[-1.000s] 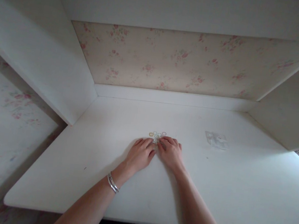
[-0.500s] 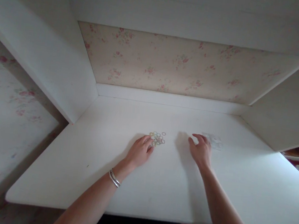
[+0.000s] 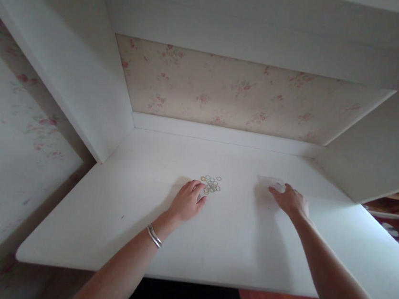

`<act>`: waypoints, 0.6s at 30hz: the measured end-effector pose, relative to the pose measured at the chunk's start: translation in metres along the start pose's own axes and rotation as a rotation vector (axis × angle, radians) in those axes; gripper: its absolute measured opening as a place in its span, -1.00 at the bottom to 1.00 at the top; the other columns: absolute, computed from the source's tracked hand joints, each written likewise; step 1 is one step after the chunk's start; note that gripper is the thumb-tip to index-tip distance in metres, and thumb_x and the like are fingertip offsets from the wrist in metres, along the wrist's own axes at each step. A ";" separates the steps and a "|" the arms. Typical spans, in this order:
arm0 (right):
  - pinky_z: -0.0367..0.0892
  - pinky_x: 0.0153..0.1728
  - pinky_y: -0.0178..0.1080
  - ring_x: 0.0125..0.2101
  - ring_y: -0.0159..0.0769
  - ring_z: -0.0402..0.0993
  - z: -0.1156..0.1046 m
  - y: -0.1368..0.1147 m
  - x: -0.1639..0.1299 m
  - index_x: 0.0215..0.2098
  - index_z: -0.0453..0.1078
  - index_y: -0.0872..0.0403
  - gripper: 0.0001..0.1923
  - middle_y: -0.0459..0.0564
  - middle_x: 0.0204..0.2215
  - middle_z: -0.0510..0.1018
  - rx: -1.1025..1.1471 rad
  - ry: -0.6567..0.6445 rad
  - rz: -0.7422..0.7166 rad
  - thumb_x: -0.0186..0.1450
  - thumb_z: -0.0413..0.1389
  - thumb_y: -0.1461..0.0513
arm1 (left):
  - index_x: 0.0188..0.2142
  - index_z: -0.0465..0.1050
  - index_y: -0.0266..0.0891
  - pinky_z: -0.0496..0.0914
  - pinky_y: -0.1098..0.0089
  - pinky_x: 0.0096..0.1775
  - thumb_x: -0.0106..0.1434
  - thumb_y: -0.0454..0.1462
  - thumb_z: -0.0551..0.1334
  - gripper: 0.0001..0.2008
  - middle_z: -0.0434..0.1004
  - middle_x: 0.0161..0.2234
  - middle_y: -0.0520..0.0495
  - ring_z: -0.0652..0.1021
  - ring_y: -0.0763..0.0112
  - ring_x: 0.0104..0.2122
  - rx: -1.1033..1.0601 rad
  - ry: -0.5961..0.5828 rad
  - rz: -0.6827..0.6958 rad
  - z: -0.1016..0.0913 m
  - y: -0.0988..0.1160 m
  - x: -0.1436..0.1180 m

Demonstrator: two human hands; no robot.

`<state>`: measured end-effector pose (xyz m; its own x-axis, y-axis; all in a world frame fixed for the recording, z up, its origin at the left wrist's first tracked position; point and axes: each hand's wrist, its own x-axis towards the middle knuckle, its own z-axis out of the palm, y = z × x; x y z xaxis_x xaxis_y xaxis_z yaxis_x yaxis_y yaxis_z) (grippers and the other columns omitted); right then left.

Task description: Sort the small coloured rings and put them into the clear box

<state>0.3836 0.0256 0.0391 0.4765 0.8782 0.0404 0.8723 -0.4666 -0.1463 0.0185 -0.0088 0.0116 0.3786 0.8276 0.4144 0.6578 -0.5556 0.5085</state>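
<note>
- our right hand (image 3: pixel 290 201) has moved off the rings (image 3: pixel 210 184) onto the clear bag (image 3: pixel 270 183), fingers loose.
- our left hand (image 3: pixel 188 202) stays flat, unclenched, beside the rings on the worktop (image 3: pixel 211 237).

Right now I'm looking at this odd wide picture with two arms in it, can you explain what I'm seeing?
The picture comes from a camera worn on a person's head, looking down at their own bare hands. They work at a white desk set in an alcove with flowered wallpaper. The left hand, with bracelets on its wrist, rests beside a pile of small coloured rings. The right hand lies on a small clear plastic bag. Neither hand has anything lifted off the desk.
</note>
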 end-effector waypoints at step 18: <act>0.40 -0.29 -0.31 -0.34 -0.34 0.51 0.009 -0.133 -0.189 0.10 0.33 -0.14 -0.56 -0.11 -0.08 0.51 0.670 -0.124 -0.548 0.30 -0.03 -0.03 | 0.15 0.11 -0.18 0.36 0.19 0.07 -0.04 -0.27 0.37 -0.23 0.25 0.05 -0.16 0.38 0.21 0.03 -0.275 0.092 -0.107 -0.012 0.030 -0.026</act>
<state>0.1767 -0.0777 0.0417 -0.0406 0.9841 0.1727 0.7085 0.1503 -0.6895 0.0205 -0.0478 0.0253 0.2478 0.8788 0.4078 0.4852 -0.4769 0.7329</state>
